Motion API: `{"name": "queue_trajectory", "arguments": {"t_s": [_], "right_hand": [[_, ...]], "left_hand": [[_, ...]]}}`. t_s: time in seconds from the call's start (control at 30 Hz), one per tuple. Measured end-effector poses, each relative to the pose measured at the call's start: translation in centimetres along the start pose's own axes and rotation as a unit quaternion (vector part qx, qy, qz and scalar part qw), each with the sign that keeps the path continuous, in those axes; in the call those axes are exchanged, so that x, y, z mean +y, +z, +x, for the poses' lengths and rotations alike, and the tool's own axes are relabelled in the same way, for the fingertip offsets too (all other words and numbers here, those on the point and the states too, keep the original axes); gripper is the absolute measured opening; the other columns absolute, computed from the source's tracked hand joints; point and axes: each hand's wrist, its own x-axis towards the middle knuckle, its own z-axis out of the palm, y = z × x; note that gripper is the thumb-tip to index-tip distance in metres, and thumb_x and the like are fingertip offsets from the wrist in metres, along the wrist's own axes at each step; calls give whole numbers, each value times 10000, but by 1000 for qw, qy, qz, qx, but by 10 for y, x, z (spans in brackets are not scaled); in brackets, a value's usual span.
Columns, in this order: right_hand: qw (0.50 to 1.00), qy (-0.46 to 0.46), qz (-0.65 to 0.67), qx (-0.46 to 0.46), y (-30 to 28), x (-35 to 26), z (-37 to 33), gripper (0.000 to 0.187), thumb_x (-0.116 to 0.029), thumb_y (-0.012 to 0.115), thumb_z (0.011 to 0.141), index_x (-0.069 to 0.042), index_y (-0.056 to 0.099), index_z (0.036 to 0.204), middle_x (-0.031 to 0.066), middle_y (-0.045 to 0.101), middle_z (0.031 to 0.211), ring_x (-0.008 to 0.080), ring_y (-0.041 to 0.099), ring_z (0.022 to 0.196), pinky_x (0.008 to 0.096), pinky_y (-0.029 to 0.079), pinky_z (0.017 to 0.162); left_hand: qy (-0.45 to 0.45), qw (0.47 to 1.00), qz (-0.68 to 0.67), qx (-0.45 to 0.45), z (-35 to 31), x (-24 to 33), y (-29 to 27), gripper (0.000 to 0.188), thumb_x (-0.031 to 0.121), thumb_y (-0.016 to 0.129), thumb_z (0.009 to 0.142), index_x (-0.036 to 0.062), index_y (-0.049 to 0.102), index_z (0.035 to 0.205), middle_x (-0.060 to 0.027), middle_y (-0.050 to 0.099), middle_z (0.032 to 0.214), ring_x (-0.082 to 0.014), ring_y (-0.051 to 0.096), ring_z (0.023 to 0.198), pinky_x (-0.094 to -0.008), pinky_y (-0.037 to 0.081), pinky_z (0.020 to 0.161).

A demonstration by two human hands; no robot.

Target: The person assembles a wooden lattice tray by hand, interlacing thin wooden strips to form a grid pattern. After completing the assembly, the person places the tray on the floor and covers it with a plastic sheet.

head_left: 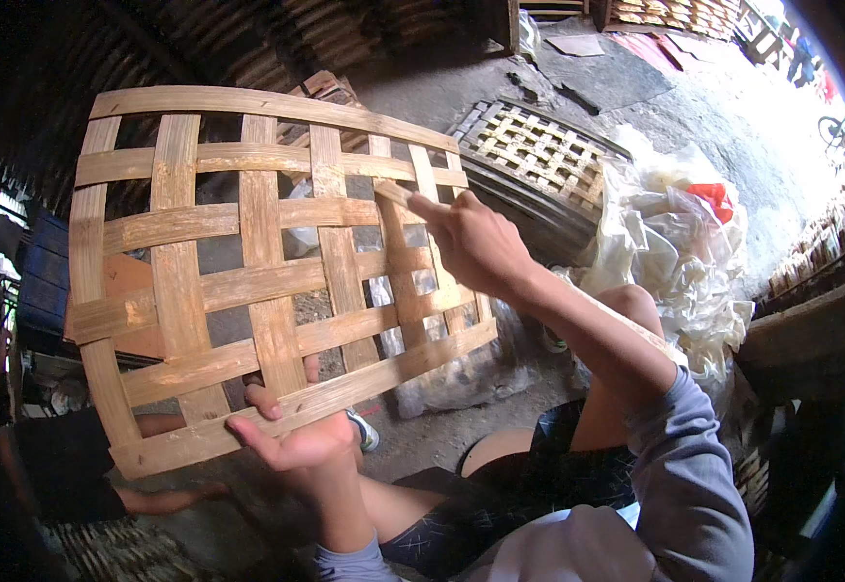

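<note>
A woven bamboo panel (248, 272) of wide flat strips stands tilted in front of me. My left hand (292, 432) grips its lower edge strip, fingers curled over it. My right hand (471, 238) pinches a thin bamboo strip (391, 192) at the panel's upper right, where the narrower uprights cross. My bent knees show below, in dark patterned shorts.
A second woven bamboo frame (539, 155) leans on a dark stack behind the panel. A heap of crumpled white plastic bags (684, 252) lies at the right. More stacked bamboo panels (675, 15) stand far back. Another person's arm (151, 500) rests low at the left.
</note>
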Motion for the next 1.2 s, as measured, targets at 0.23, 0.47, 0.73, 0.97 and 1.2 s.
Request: {"name": "queue_trajectory", "arguments": {"t_s": [0.23, 0.47, 0.73, 0.97, 1.2], "right_hand": [[987, -138, -82, 28, -47, 19, -14, 380, -212, 450, 1057, -364, 587, 1377, 102, 587, 1014, 97, 497, 612, 240, 416, 447], [979, -166, -75, 97, -62, 51, -17, 411, -258, 618, 966, -425, 598, 1341, 17, 598, 927, 158, 636, 658, 313, 519, 494], [954, -236, -135, 125, -61, 39, -17, 473, -230, 628, 951, -459, 566, 1360, -15, 584, 926, 121, 591, 625, 266, 506, 457], [947, -269, -100, 145, -74, 61, -20, 363, -251, 647, 952, -422, 651, 1272, -8, 628, 864, 115, 597, 621, 269, 508, 447], [959, -234, -78, 139, -104, 81, -18, 196, -175, 749, 827, -154, 755, 1022, 31, 664, 743, 200, 642, 609, 348, 526, 524]], "left_hand": [[-42, 999, -8, 17, 13, 26, -24, 521, 595, 396, 1005, 163, 396, 713, -126, 605, 1155, -369, 550, 1039, -552, 478, 814], [-104, 991, -46, -67, 17, 32, -46, 509, 595, 365, 1013, 169, 395, 736, -131, 619, 1219, -431, 612, 955, -615, 496, 773], [-82, 993, -62, -63, 9, 25, -19, 531, 589, 372, 1018, 150, 412, 723, -146, 639, 1099, -371, 587, 1058, -582, 529, 806], [-126, 992, -17, -16, 10, 38, -26, 526, 586, 379, 1016, 158, 395, 711, -149, 649, 1076, -399, 584, 1018, -599, 519, 731], [-149, 989, -11, -7, 20, 47, -33, 522, 585, 392, 1007, 168, 391, 694, -146, 647, 1017, -356, 578, 934, -572, 492, 707]]}}
